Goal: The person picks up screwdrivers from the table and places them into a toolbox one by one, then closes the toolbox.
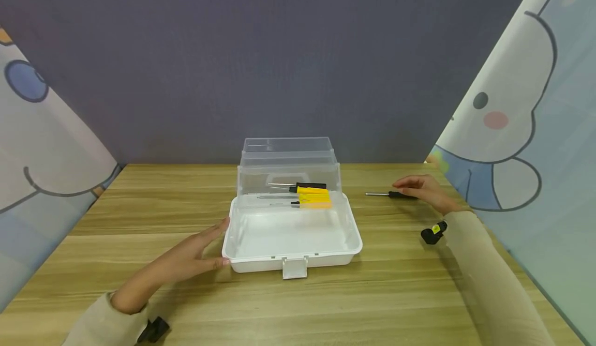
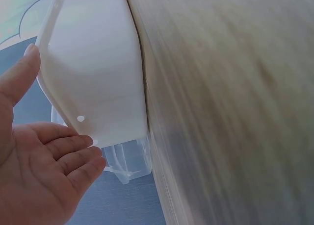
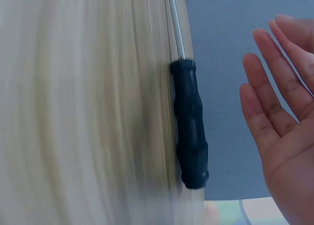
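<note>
A white plastic toolbox (image 1: 261, 266) stands on the table with its clear lid (image 1: 288, 157) raised at the back. My left hand (image 1: 197, 250) is at the box's left side, fingers extended, thumb touching near the front corner. In the left wrist view, the thumb and fingertips meet the box's rim and side wall (image 2: 98, 73). To the right lies a screwdriver (image 3: 190, 122) with a black ribbed handle and metal shaft, pointing left. Just above its handle, my right hand (image 1: 426, 191) hovers with loosely bent fingers, apart from it in the right wrist view.
Several screwdrivers (image 1: 316, 197) with yellow, black and orange handles lie at the back of the box, shafts pointing left. A latch (image 1: 295, 268) hangs at the box's front. Behind the wooden table (image 1: 288, 310) rises a dark grey wall (image 1: 279, 66); printed curtains (image 1: 503, 129) flank it.
</note>
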The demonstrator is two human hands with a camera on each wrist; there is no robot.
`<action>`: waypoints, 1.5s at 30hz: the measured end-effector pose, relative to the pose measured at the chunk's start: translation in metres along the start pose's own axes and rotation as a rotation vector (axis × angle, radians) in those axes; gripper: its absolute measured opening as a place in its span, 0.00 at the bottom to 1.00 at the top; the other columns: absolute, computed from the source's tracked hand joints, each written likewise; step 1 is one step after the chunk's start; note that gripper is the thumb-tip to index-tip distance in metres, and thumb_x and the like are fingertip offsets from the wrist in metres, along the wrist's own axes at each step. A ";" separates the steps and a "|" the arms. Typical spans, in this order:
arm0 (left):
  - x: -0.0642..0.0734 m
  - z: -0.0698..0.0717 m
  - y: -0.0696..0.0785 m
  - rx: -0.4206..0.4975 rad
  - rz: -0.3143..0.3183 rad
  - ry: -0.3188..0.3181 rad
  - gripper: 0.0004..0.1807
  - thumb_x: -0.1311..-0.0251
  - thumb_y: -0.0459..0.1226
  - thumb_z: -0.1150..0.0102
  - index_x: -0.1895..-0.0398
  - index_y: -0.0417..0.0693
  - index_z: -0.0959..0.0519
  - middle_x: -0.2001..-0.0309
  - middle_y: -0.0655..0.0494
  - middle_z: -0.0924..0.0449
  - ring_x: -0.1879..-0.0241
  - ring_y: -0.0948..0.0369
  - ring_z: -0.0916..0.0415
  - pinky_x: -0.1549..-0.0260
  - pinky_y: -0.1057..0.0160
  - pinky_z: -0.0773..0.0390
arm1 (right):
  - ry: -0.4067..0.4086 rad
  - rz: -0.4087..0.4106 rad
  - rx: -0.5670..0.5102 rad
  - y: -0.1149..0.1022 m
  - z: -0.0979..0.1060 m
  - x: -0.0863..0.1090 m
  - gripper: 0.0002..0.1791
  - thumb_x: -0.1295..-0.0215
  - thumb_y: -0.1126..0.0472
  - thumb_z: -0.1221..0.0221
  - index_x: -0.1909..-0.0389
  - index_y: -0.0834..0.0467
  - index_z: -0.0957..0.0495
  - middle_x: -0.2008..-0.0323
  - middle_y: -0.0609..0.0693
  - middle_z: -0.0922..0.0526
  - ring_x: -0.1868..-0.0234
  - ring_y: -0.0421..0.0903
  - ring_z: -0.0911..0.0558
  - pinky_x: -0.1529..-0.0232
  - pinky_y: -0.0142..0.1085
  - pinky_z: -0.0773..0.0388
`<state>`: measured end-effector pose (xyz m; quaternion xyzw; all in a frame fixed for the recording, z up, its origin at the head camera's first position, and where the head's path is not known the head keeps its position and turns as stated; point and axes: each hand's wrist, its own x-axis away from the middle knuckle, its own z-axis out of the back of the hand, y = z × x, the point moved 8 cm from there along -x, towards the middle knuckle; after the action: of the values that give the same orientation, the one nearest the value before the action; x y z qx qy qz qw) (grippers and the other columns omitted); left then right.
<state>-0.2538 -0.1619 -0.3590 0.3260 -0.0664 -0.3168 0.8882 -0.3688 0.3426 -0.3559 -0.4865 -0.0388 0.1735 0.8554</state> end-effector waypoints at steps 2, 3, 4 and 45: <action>0.001 -0.001 -0.001 0.003 0.011 -0.002 0.46 0.42 0.51 0.40 0.28 0.36 0.49 0.30 0.35 0.49 0.32 0.39 0.49 0.37 0.48 0.45 | -0.001 -0.008 0.007 0.002 0.002 0.000 0.17 0.34 0.65 0.43 0.50 0.73 0.25 0.56 0.37 0.18 0.56 0.32 0.20 0.57 0.23 0.24; 0.001 -0.001 -0.002 0.003 0.010 -0.001 0.46 0.42 0.51 0.40 0.28 0.36 0.49 0.30 0.34 0.49 0.32 0.39 0.49 0.37 0.48 0.45 | -0.003 -0.019 0.015 0.003 0.003 0.000 0.17 0.34 0.64 0.43 0.50 0.73 0.25 0.56 0.39 0.17 0.56 0.32 0.20 0.57 0.23 0.24; 0.001 0.000 -0.002 0.000 0.009 0.000 0.46 0.42 0.51 0.40 0.28 0.36 0.49 0.30 0.35 0.49 0.32 0.39 0.48 0.37 0.49 0.45 | -0.006 -0.032 0.026 0.005 0.004 0.000 0.18 0.34 0.63 0.43 0.49 0.72 0.25 0.55 0.42 0.17 0.56 0.31 0.21 0.57 0.23 0.25; 0.000 -0.001 -0.001 0.001 0.014 -0.015 0.47 0.41 0.50 0.40 0.28 0.35 0.51 0.29 0.35 0.50 0.32 0.40 0.49 0.39 0.42 0.44 | -0.106 -0.200 0.257 0.045 0.018 0.008 0.23 0.33 0.63 0.44 0.41 0.71 0.31 0.42 0.70 0.29 0.42 0.66 0.30 0.43 0.54 0.31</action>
<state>-0.2538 -0.1622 -0.3611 0.3238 -0.0755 -0.3130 0.8897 -0.3769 0.3808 -0.3852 -0.3569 -0.1096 0.1165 0.9203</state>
